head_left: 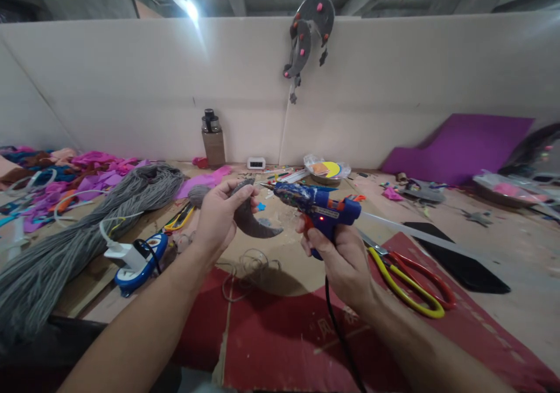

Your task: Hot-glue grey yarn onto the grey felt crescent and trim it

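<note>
Between the thumb and fingers of my left hand (pixel 223 212) is a grey felt crescent moon (pixel 258 228), its lower tip curving out to the right. My right hand (pixel 343 256) grips a blue hot glue gun (pixel 321 206) by its handle. A small red light glows on the gun's side, and a clear glue stick (pixel 389 223) sticks out of its back. The metal nozzle points left, close to the upper end of the moon; whether it touches cannot be made out. Loose thin string (pixel 249 270) lies on the board below my hands.
Red-and-yellow-handled scissors (pixel 411 282) and a black phone (pixel 459 259) lie at the right. Grey yarn (pixel 109 218), a blue-and-white power strip (pixel 142 265) and a yellow cutter (pixel 180 217) are at the left. A bottle (pixel 213 142) stands by the wall.
</note>
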A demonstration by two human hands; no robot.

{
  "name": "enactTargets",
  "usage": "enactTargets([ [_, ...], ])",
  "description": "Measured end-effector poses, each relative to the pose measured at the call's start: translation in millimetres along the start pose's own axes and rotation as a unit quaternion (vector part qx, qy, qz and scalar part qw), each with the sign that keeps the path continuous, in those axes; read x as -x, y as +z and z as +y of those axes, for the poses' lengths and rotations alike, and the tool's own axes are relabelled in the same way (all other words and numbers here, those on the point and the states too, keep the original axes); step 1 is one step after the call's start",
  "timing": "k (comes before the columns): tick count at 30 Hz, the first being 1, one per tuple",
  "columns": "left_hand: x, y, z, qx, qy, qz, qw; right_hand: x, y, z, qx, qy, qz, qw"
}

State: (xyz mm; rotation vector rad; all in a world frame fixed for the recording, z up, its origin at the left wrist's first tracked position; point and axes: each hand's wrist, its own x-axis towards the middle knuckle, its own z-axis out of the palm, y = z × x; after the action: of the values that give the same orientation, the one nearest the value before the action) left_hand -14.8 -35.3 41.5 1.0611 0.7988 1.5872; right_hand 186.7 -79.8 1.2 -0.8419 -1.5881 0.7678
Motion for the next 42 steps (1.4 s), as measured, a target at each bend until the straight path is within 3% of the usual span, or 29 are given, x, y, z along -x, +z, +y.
enactTargets([
  [8,1.9,-0.3,-1.3,0.008,-0.032,-0.013,0.999,-5.2,2.2,-4.6,-0.063,0.025,-0.013,0.998],
  [17,3.8,2.5,6.6,0.051,-0.101,-0.078,0.990,-5.3,0.9,7.1,-0.147,0.056,-0.001,0.988],
  [29,-0.4,-4.1,9.5,0.158,-0.225,-0.080,0.958,-12.2,2.9,-5.1,-0.354,0.095,-0.057,0.929],
  [34,1.4,-2.8,11.4,0.181,-0.230,-0.097,0.951,-14.6,-0.8,-4.1,-0.381,0.130,-0.066,0.913],
  [42,3.3,0.8,15.2,0.186,-0.246,-0.070,0.949,-14.4,-1.2,-7.2,-0.401,0.144,-0.077,0.901],
])
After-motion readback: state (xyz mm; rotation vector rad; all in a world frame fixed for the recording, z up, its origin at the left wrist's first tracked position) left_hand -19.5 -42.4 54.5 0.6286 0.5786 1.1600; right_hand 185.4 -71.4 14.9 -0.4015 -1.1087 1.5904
